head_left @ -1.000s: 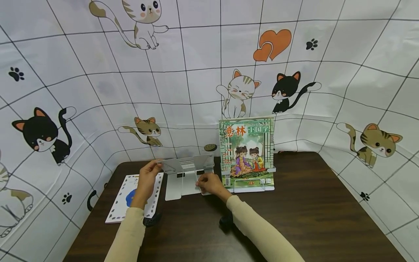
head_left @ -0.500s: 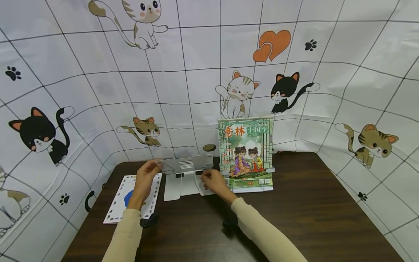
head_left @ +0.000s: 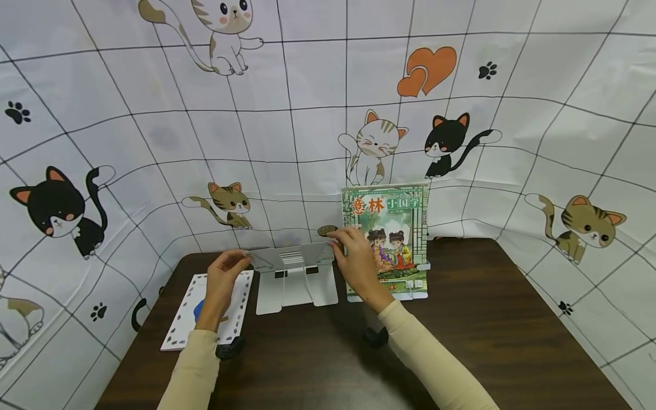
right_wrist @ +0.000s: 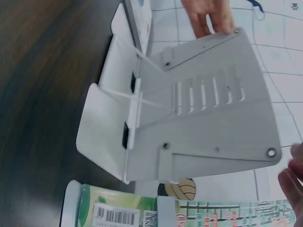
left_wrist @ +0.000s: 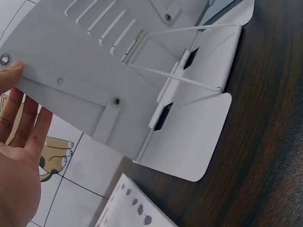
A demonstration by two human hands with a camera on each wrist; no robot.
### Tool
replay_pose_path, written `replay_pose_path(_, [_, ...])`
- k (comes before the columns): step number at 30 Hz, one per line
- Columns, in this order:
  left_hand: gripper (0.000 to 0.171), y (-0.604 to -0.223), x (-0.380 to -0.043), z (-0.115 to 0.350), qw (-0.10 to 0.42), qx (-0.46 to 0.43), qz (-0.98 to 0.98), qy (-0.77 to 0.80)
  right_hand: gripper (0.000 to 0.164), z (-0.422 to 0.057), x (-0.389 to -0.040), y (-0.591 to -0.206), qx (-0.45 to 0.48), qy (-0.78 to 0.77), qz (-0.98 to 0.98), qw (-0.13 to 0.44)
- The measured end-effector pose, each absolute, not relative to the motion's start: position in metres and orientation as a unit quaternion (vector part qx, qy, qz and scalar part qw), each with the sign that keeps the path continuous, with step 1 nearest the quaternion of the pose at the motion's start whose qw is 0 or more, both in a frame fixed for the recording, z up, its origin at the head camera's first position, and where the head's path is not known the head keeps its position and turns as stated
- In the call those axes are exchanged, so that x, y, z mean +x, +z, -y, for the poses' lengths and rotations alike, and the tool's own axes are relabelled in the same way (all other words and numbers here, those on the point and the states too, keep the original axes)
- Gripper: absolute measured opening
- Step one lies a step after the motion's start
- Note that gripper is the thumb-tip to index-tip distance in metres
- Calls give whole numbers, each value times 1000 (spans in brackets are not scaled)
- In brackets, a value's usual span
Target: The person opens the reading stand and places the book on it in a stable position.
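A white metal book stand [head_left: 294, 259] sits on the dark table [head_left: 487, 319], its back plate tilted up. My left hand [head_left: 222, 279] pinches the plate's top left corner, thumb on the front by a rivet and fingers behind [left_wrist: 23, 127]. My right hand [head_left: 356, 265] is at the plate's top right corner. In the right wrist view its fingertips [right_wrist: 292, 182] lie just off that corner, holding nothing. The stand's wire page holders and base lip [left_wrist: 189, 137] show, and so does the slotted plate [right_wrist: 213, 118].
A green illustrated magazine [head_left: 392, 228] stands upright on a second stand right of the white one, close to my right hand. A white booklet [head_left: 179, 330] lies flat on the table's left side. Cat-print cloth walls [head_left: 307, 114] enclose the table.
My right hand rose from the stand's base lip up to the top right corner of its back plate. The left hand kept its grip on the left corner.
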State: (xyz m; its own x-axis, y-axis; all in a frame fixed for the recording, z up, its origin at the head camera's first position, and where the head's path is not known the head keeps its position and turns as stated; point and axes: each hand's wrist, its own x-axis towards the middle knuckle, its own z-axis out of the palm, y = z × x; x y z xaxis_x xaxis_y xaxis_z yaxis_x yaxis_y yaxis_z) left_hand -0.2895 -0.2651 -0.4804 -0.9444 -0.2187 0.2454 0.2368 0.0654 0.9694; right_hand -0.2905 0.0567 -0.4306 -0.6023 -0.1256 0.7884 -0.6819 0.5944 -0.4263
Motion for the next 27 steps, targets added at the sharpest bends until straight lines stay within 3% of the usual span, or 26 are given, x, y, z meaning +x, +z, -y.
replay_pose_path(12, [28, -482, -282, 260, 189, -1, 710, -679, 5, -55, -306, -433, 283, 328, 822, 369])
replay_pose_path(27, [10, -472, -231, 241, 209, -68, 748, -626, 9, -40, -343, -428, 281, 305, 833, 366])
